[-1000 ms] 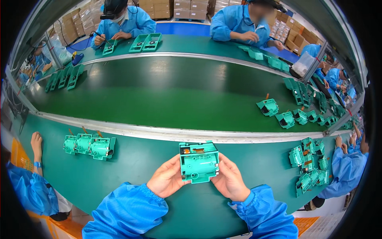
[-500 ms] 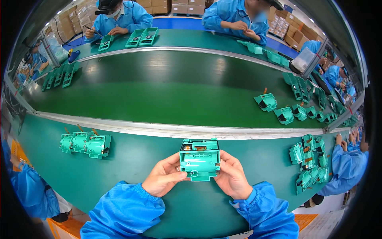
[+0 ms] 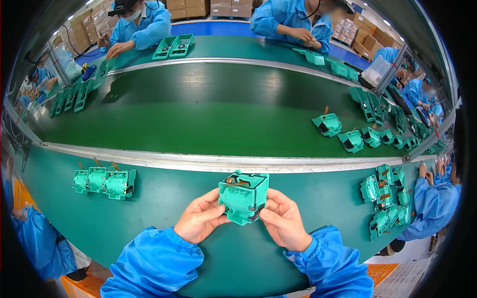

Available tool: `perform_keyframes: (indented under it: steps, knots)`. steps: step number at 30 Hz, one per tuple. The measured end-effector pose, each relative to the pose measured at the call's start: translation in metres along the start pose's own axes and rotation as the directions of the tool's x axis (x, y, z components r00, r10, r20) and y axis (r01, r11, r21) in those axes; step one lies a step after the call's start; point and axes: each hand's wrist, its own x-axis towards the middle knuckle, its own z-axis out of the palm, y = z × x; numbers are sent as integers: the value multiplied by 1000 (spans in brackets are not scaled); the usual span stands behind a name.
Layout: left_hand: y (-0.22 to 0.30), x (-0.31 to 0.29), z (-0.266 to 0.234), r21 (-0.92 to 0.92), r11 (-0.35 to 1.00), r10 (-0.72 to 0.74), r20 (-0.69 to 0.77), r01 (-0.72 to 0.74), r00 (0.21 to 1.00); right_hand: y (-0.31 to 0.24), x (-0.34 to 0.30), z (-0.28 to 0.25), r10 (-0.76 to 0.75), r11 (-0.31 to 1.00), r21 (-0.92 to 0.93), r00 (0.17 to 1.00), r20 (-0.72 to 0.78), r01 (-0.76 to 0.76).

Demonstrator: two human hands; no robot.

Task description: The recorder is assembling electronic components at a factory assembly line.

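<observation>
A green plastic housing (image 3: pixel 237 201) with a black-lined rim and an orange-brown ribbon cable in its upper opening is held up over the near bench. My left hand (image 3: pixel 199 217) pinches its left side, thumb at the lower corner. On the opposite side, the fingers of my right hand (image 3: pixel 287 224) grip the right edge near a dark part. The housing is turned so that its right side shows; its underside and back are hidden. Three similar housings (image 3: pixel 117 185) stand in a row on the bench to the left, with ribbon cables sticking up behind them.
Several housings (image 3: pixel 383 198) are grouped on the bench at right. Beyond a pale rail (image 3: pixel 208 162) runs a green belt (image 3: pixel 198 114), carrying more housings (image 3: pixel 352 141) at right and green trays (image 3: pixel 82 94) at left. Co-workers in blue sit across and at both sides.
Between my hands the housing has turned, bringing its right side into view. Across the belt, a co-worker's arm has moved a green tray leftward onto the belt's edge.
</observation>
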Motion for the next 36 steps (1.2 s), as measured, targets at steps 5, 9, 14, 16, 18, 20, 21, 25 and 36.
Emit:
perform_keyframes:
  steps: [5,9,14,16,18,20,21,25,36]
  knots:
    - [-8,-3,7,287,939,207,-31,-190,978,7,-7,4,-38,987,-158,996,-83,25]
    - [-16,-2,9,377,906,241,-85,-193,967,13,-12,9,-114,944,-318,992,-51,92]
    - [-18,-5,10,618,698,478,-24,-362,878,22,-11,0,-173,890,-422,984,39,173]
    - [-18,-7,8,764,503,584,45,-405,811,24,-10,-2,-184,886,-424,981,55,189]
    - [-18,-6,6,776,485,600,42,-404,799,24,-7,-2,-192,882,-426,979,67,202]
    - [-16,-6,4,840,366,596,119,-401,794,24,-7,-1,-214,871,-439,975,64,220]
    - [-16,-5,4,840,366,596,120,-401,794,24,-7,-2,-215,871,-439,975,64,220]
    - [-9,-4,11,542,755,469,-51,-370,882,14,-5,0,-336,629,-692,927,169,355]
    - [-21,-5,-6,-480,868,-62,153,129,986,13,-2,3,-434,215,-818,803,409,533]
